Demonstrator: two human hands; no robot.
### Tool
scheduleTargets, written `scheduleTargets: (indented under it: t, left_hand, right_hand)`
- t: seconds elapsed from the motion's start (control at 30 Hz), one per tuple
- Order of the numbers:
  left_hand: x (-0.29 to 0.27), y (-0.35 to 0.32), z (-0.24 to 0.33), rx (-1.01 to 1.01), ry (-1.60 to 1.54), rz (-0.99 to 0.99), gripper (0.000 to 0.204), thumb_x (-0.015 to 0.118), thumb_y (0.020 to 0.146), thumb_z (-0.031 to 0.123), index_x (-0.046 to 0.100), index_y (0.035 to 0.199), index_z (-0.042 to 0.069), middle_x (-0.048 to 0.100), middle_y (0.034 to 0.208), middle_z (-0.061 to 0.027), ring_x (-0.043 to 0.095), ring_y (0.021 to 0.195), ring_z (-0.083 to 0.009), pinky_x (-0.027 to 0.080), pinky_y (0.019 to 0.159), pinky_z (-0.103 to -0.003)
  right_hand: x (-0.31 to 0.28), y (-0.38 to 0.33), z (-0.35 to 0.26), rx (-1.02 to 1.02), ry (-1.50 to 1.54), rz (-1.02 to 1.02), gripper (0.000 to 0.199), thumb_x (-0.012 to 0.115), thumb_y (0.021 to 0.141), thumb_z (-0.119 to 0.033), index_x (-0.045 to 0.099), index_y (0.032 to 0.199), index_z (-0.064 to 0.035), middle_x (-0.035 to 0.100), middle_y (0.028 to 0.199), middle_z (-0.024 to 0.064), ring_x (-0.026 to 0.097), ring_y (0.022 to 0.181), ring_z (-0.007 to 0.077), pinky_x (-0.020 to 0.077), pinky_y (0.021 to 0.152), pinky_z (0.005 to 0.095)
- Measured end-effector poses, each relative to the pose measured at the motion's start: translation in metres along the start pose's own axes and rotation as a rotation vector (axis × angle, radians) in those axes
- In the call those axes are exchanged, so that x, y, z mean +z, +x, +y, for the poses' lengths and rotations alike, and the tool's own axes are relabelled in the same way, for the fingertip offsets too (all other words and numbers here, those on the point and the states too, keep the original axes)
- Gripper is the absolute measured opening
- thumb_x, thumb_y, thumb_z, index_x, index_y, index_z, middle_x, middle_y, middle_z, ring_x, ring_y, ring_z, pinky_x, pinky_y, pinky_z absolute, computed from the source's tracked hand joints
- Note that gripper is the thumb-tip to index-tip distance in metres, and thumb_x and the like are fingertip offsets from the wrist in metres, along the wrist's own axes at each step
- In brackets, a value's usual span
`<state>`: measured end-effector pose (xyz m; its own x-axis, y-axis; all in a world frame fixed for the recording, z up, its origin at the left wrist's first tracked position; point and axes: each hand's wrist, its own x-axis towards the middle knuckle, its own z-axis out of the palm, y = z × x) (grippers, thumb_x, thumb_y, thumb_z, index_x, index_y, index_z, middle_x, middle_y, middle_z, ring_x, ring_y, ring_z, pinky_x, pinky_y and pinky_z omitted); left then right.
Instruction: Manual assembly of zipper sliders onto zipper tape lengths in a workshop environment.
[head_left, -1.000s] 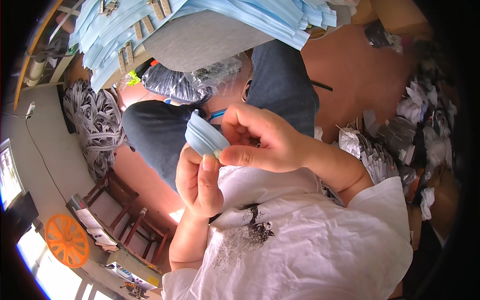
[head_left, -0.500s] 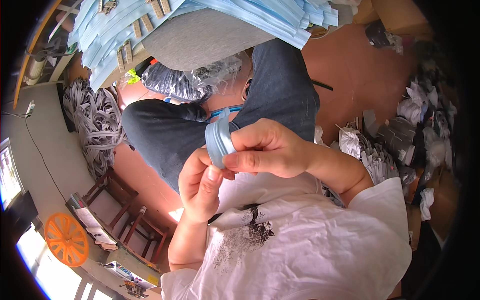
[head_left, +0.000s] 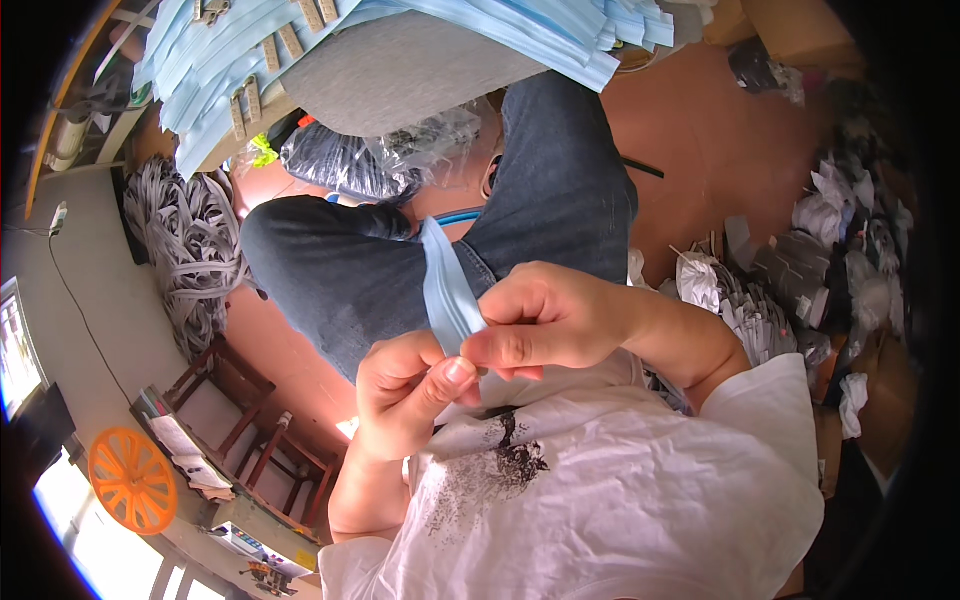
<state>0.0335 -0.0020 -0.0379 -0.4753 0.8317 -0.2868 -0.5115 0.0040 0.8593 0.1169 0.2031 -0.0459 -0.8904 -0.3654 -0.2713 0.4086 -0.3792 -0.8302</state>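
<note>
Both hands, L (head_left: 400,400) & R (head_left: 545,320), grip pinched on folded blue strip (head_left: 447,290); clear bag (head_left: 390,155) behind knees

A cluttered home workshop: stacked blue fabric pieces (head_left: 420,30), heaped grey strap bundles (head_left: 190,240), red floor (head_left: 720,150).

Two hands pinching a folded blue strip

The left hand (head_left: 405,395) and right hand (head_left: 545,320) pinch the lower end of a light blue strip (head_left: 447,290) over a knee in jeans (head_left: 350,270); a stack of blue sheets (head_left: 420,30) lies along the top edge.
</note>
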Motion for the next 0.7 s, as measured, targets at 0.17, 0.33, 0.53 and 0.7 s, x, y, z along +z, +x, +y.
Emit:
scheduleTargets:
  t: [0.17, 0.33, 0.53, 0.7]
  left_hand:
    - [0.012, -0.004, 0.007, -0.024, -0.323, -0.017, 0.021, 0.059, 0.095, 0.013, 0.058, 0.079, 0.000, 0.061, 0.064, -0.0097, 0.054, 0.049, -0.0143, 0.044, 0.047, -0.027]
    - [0.033, -0.002, 0.011, 0.034, -0.363, 0.102, 0.021, 0.058, 0.095, 0.014, 0.055, 0.076, 0.003, 0.055, 0.059, -0.0051, 0.046, 0.043, -0.0083, 0.037, 0.038, -0.024]
    - [0.038, -0.004, 0.010, 0.020, -0.487, 0.156, 0.021, 0.058, 0.095, 0.016, 0.055, 0.078, 0.005, 0.054, 0.062, -0.0035, 0.041, 0.041, -0.0048, 0.034, 0.034, -0.021]
    - [0.036, -0.008, 0.017, -0.108, -0.502, 0.151, 0.021, 0.057, 0.095, 0.014, 0.055, 0.076, 0.005, 0.054, 0.062, -0.0032, 0.041, 0.041, -0.0044, 0.036, 0.033, -0.022]
  right_hand:
    - [0.022, -0.004, -0.001, -0.078, 0.273, 0.014, 0.042, 0.058, 0.100, -0.033, 0.055, 0.068, -0.0052, 0.056, 0.059, 0.0001, 0.051, 0.052, 0.0051, 0.0365, 0.046, 0.0227]
    - [0.030, -0.006, -0.007, -0.105, 0.357, 0.027, 0.041, 0.058, 0.100, -0.032, 0.056, 0.069, -0.0043, 0.057, 0.058, 0.0007, 0.051, 0.049, 0.0059, 0.0363, 0.044, 0.0230]
    - [0.033, -0.005, -0.006, -0.095, 0.408, 0.087, 0.042, 0.059, 0.100, -0.032, 0.057, 0.068, -0.0040, 0.056, 0.056, 0.0007, 0.051, 0.049, 0.0060, 0.0363, 0.043, 0.0231]
    - [0.033, -0.009, -0.011, 0.014, 0.366, 0.091, 0.044, 0.060, 0.099, -0.034, 0.057, 0.067, -0.0042, 0.057, 0.056, 0.0004, 0.052, 0.049, 0.0058, 0.0366, 0.044, 0.0228]
